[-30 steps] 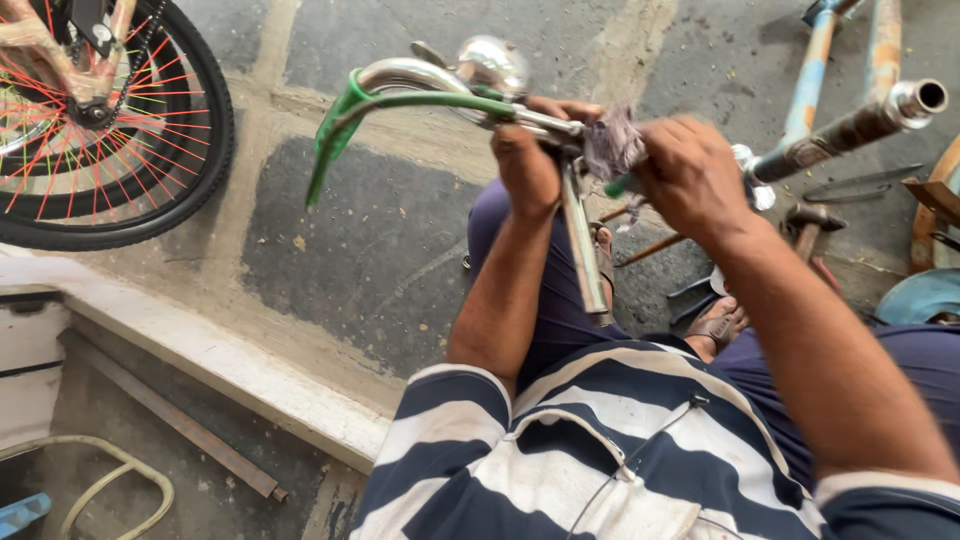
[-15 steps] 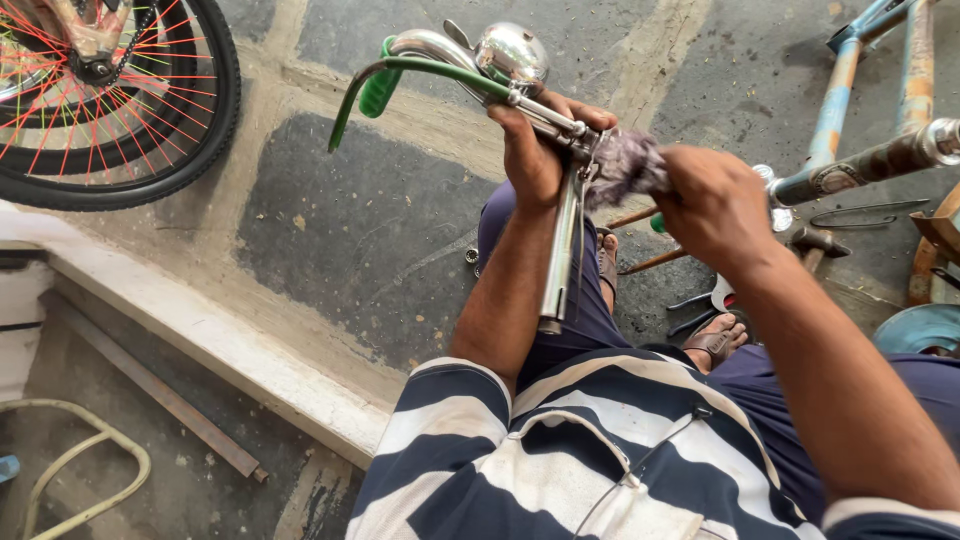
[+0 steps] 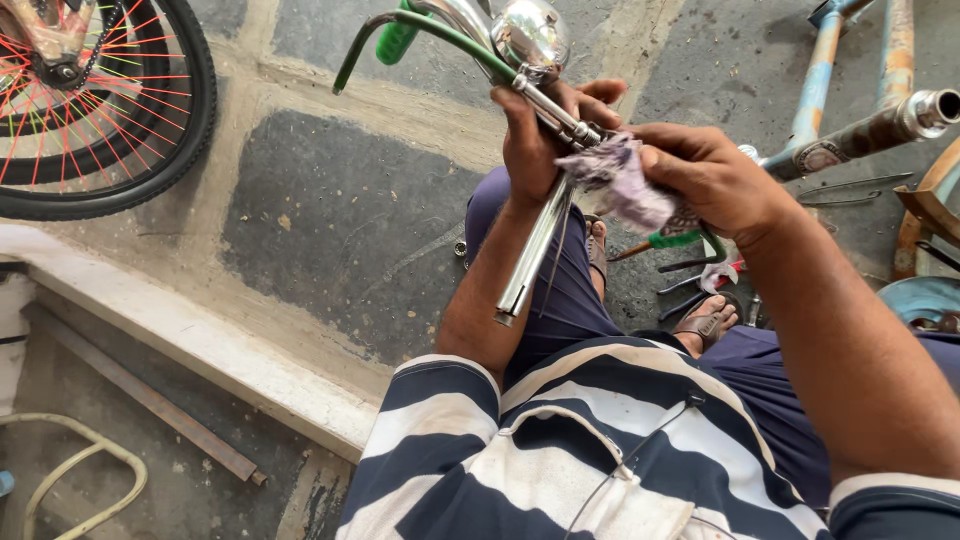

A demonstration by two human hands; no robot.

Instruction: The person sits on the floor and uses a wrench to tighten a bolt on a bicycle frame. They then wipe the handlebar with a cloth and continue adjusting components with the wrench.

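My left hand (image 3: 540, 135) grips a chrome bicycle handlebar (image 3: 470, 25) at the point where its stem (image 3: 535, 245) joins; the stem hangs down toward my lap. A round chrome bell (image 3: 530, 35) and a green grip (image 3: 397, 38) sit on the bar, with a green cable (image 3: 430, 35) looping off to the left. In my right hand (image 3: 715, 175) is a crumpled pale purple rag (image 3: 625, 180), pressed against the bar beside my left hand.
A bicycle wheel with red spokes (image 3: 95, 105) lies at upper left. A rusty blue bike frame (image 3: 850, 120) and loose tools (image 3: 690, 270) lie on the stone floor at right. A concrete curb (image 3: 190, 345), a metal bar (image 3: 150, 405) and a hose (image 3: 70, 470) are at lower left.
The handlebar has been lifted and swung upward in the view, its stem now hanging more upright. My right hand with the rag has stayed on the bar beside the left.
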